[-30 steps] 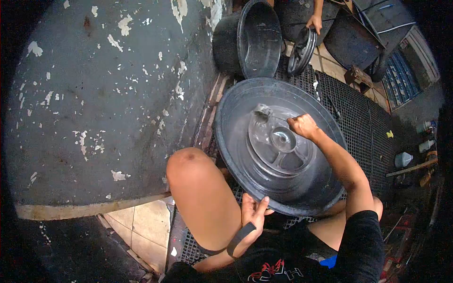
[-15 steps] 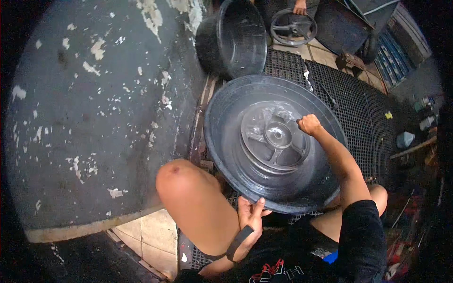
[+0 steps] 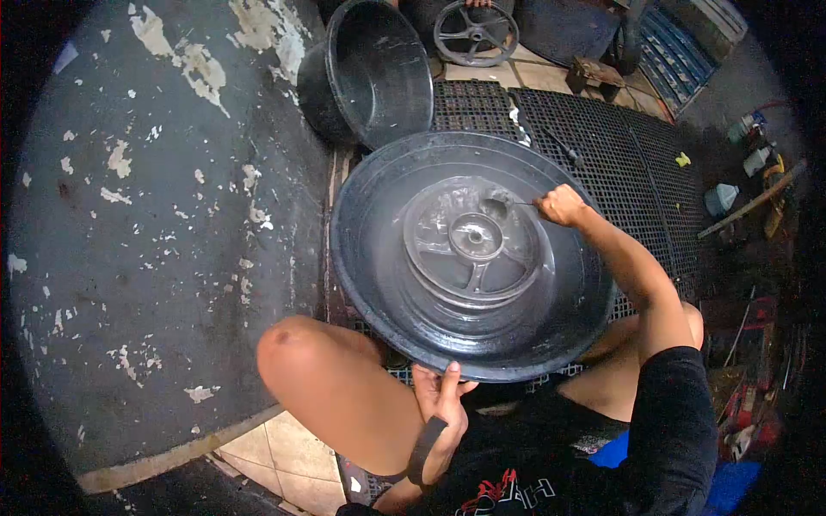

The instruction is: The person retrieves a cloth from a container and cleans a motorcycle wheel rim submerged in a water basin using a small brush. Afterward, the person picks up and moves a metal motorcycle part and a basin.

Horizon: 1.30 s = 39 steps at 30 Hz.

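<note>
A wide black basin is tilted between my knees, with a spoked metal wheel lying in it. Grey liquid wets the wheel and the basin's inner wall. At the basin's near rim, my left hand grips the edge, thumb on top. My right hand is closed round the thin handle of a small tool, whose dark head is over the wheel's upper spokes beside the hub. How the fingers wrap the handle is partly hidden.
A second black tub leans beyond the basin, against a peeling grey wall. Farther off, another person's hand holds a spoked wheel upright. Black grid mats cover the floor; bottles are at right.
The view has turned, shifting the basin leftward. My right hand's tool has moved across the wheel's upper part. The other person's wheel has turned to face me. My left hand keeps its rim hold.
</note>
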Available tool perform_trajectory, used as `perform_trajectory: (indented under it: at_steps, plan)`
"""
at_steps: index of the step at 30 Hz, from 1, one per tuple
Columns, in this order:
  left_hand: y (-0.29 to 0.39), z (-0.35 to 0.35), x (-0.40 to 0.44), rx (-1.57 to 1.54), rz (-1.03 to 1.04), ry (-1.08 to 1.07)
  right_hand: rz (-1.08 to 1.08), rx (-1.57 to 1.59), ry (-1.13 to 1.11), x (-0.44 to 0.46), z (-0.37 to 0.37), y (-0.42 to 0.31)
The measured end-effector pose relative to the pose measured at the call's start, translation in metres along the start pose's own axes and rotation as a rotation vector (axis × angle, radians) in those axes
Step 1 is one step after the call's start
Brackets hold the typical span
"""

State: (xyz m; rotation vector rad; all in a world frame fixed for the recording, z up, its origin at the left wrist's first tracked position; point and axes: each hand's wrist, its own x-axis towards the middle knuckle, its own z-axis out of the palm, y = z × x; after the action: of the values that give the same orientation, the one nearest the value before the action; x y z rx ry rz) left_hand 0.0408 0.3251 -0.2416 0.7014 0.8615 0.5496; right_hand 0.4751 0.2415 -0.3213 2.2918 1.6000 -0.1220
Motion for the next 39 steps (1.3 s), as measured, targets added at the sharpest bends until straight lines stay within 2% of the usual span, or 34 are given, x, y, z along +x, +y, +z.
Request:
perform_trajectory:
  at_steps: [3, 12, 15, 22, 26, 29, 34, 39]
  plan:
    - [0.001, 0.002, 0.001, -0.011, -0.002, -0.003, -0.091, -0.085, 0.019, -0.015, 0.001, 0.008]
    - [-0.006, -0.005, 0.001, 0.019, -0.002, 0.001, 0.021, -0.080, 0.077, 0.015, 0.017, -0.010]
    - [-0.012, -0.008, 0.003, 0.021, 0.010, -0.004, -0.016, -0.042, 0.116, 0.036, 0.022, -0.026]
    - [-0.001, -0.001, 0.002, 0.022, 0.026, -0.007, 0.001, -0.043, 0.059, 0.062, 0.038, -0.043]
    - [-0.006, -0.004, 0.003, 0.014, 0.010, 0.002, 0.033, 0.019, 0.154, 0.061, 0.037, -0.031]
    - [-0.005, -0.006, 0.004, 0.006, 0.008, -0.016, 0.079, 0.177, 0.275, 0.057, 0.013, -0.036]
    - [-0.004, -0.005, 0.005, 0.017, -0.006, -0.020, 0.125, 0.248, 0.267, 0.071, -0.007, -0.052]
    - [-0.008, -0.007, 0.004, 0.019, 0.002, -0.019, -0.040, 0.236, 0.284, 0.084, -0.029, -0.083]
